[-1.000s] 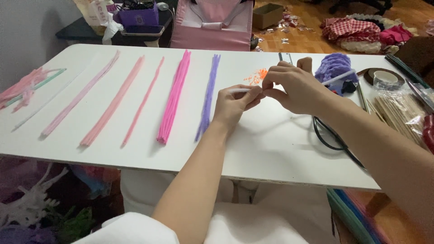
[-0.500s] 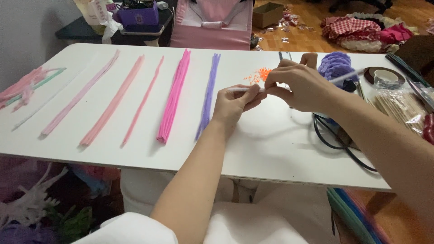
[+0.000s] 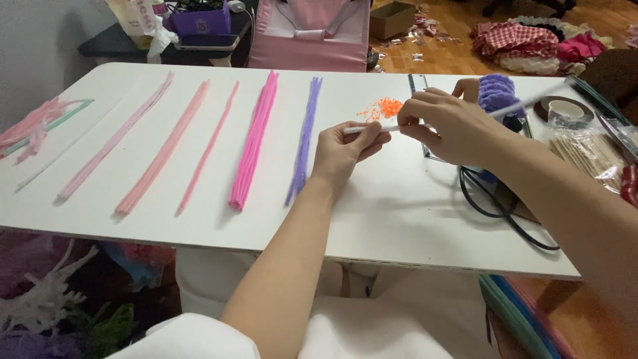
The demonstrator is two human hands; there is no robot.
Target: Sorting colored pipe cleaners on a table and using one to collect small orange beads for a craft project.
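Hands pinching a white pipe cleaner (image 3: pixel 372 129) lying crosswise: left hand (image 3: pixel 342 153) grips its near end, right hand (image 3: pixel 448 126) farther along.

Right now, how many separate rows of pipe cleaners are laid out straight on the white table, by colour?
Pale pink rows: 2
Salmon pink row: 1
Hot pink row: 1
Purple row: 1
Total: 5
The tangled pink pile at the far left is not counted.
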